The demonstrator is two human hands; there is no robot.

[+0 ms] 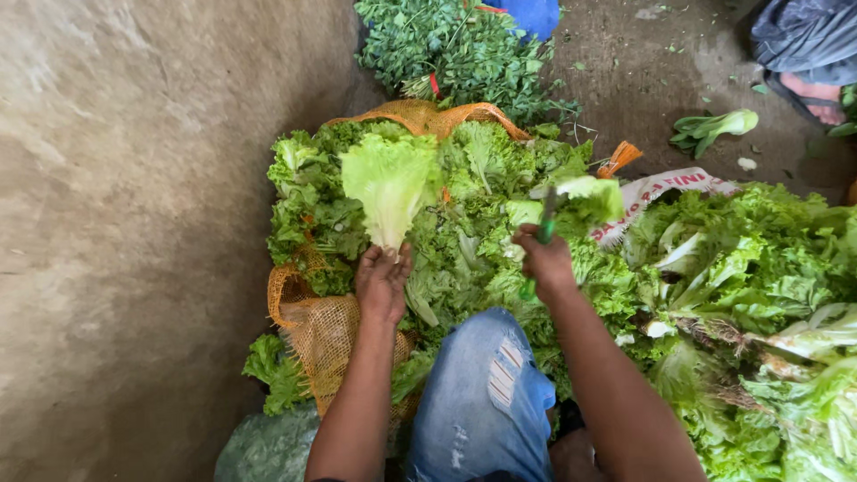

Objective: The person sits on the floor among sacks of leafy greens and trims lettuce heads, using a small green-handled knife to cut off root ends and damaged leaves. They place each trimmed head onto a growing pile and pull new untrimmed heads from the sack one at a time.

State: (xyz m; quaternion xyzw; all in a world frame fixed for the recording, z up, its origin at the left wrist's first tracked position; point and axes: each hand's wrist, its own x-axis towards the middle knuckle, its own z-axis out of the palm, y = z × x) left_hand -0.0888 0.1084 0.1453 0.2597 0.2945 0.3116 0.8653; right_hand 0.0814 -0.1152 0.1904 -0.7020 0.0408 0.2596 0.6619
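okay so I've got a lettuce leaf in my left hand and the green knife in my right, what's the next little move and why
Probably bring the green-handled knife in your right hand across to the base of the lettuce leaf, just above your left hand. The leaf is held upright by its stem end over the lettuce pile in the orange mesh sack, and the blade sits apart from it, so nothing can be trimmed yet.

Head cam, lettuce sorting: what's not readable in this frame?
- Green-handled tool in the right hand: blade blurred and lost against the leaves.
- Base of the lettuce head: covered by the left hand.
- Orange mesh sack: contents buried under lettuce.
- Another person's sandalled foot: cut off by the top right edge.
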